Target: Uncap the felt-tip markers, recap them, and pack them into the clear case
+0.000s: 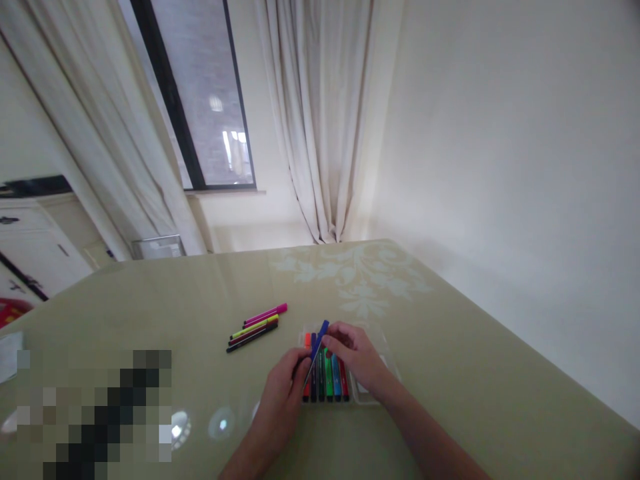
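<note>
A clear plastic marker case (385,347) lies on the olive table (200,293) with several coloured markers (330,381) lined up inside it. My right hand (357,357) pinches a blue marker (319,347) by its upper part, tilted over the case. My left hand (284,400) rests at the case's left edge, its fingertips touching the lower end of that blue marker. Left of the case lies a loose group of markers (256,325): pink, yellow, dark red and black.
A pixelated patch (95,413) covers the table's near left. Beige curtains (320,120) and a dark window (200,93) stand behind the table, a white wall (525,167) runs along its right side. A white cabinet (35,247) is at far left.
</note>
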`<act>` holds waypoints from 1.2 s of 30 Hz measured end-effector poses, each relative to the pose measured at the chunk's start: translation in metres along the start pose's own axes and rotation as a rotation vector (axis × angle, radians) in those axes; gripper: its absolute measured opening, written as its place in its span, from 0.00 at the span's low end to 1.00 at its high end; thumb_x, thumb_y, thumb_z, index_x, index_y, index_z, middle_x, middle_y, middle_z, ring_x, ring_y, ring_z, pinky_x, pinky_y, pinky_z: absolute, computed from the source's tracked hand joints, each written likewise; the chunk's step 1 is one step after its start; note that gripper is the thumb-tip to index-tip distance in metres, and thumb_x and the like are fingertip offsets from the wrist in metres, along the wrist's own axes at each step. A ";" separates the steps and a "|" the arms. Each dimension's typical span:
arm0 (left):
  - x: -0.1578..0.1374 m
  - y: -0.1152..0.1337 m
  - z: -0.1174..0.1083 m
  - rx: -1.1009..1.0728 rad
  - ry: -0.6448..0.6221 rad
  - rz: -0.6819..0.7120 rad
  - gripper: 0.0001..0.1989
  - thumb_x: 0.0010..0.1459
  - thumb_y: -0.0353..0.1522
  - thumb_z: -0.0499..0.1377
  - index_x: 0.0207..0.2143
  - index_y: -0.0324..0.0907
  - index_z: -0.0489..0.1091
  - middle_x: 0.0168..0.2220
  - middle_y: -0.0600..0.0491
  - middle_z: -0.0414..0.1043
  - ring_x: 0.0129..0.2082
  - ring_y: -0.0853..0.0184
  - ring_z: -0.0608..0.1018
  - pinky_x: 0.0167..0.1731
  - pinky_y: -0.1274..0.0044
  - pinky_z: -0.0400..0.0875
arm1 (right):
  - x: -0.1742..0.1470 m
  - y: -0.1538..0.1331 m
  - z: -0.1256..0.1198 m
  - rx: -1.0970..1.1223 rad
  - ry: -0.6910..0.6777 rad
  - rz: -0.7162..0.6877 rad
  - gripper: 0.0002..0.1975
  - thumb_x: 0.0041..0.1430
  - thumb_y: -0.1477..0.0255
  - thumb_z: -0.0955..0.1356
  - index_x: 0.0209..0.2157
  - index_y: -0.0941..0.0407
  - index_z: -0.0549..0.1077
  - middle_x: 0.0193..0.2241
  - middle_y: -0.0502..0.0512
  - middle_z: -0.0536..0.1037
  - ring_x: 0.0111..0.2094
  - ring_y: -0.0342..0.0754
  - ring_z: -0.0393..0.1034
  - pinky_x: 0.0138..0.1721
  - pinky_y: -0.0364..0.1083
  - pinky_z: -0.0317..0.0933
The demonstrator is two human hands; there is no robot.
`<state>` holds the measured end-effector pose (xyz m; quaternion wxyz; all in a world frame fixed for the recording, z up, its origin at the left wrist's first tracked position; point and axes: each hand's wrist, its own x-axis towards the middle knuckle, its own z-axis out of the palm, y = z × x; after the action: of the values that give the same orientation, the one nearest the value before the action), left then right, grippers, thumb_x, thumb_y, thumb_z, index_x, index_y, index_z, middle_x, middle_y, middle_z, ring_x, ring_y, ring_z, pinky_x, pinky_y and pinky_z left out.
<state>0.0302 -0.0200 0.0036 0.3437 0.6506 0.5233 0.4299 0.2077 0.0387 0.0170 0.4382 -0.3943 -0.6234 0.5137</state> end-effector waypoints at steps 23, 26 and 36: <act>-0.013 -0.009 0.004 0.736 -0.226 0.470 0.27 0.64 0.40 0.61 0.65 0.53 0.62 0.63 0.51 0.70 0.59 0.55 0.72 0.59 0.61 0.68 | 0.011 0.000 -0.054 -0.051 0.265 0.149 0.19 0.51 0.56 0.73 0.37 0.57 0.75 0.26 0.53 0.81 0.27 0.49 0.77 0.25 0.43 0.58; -0.012 -0.007 0.001 0.761 -0.192 0.417 0.25 0.62 0.42 0.64 0.60 0.50 0.67 0.59 0.49 0.72 0.57 0.53 0.73 0.56 0.60 0.68 | 0.009 0.005 -0.053 -0.128 0.188 0.231 0.16 0.51 0.60 0.73 0.36 0.56 0.74 0.25 0.53 0.81 0.26 0.48 0.77 0.24 0.42 0.59; -0.014 -0.005 0.009 0.809 -0.238 0.599 0.23 0.66 0.31 0.59 0.62 0.53 0.64 0.61 0.53 0.70 0.57 0.60 0.72 0.57 0.66 0.67 | 0.007 0.023 -0.034 -0.280 0.088 0.258 0.07 0.55 0.73 0.72 0.37 0.56 0.73 0.23 0.48 0.79 0.23 0.45 0.75 0.26 0.42 0.65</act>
<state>0.0354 -0.0320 -0.0072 -0.0163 0.8970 0.3959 0.1958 0.2389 0.0587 -0.0021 0.3365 -0.5500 -0.6134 0.4560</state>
